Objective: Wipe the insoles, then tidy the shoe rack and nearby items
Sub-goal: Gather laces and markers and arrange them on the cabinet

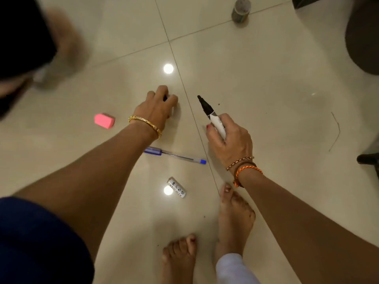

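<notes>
My right hand (229, 140) grips a black-and-white marker (212, 116), its black tip pointing up and away over the tiled floor. My left hand (158, 105) reaches down to the floor with its fingers curled round a small dark object that is mostly hidden. A pink eraser (104, 120) lies to the left of that hand. Below my left wrist lies a blue ballpoint pen (176, 155). Nearer my feet lies a small silver battery-like cylinder (176, 187).
My bare feet (233, 220) stand at the bottom centre. A dark jar (241, 10) stands far up on the tiles. A dark round object fills the right edge (363, 37). A blurred dark shape with a foot is at the upper left (24, 37). A thin wire (336, 130) lies at right.
</notes>
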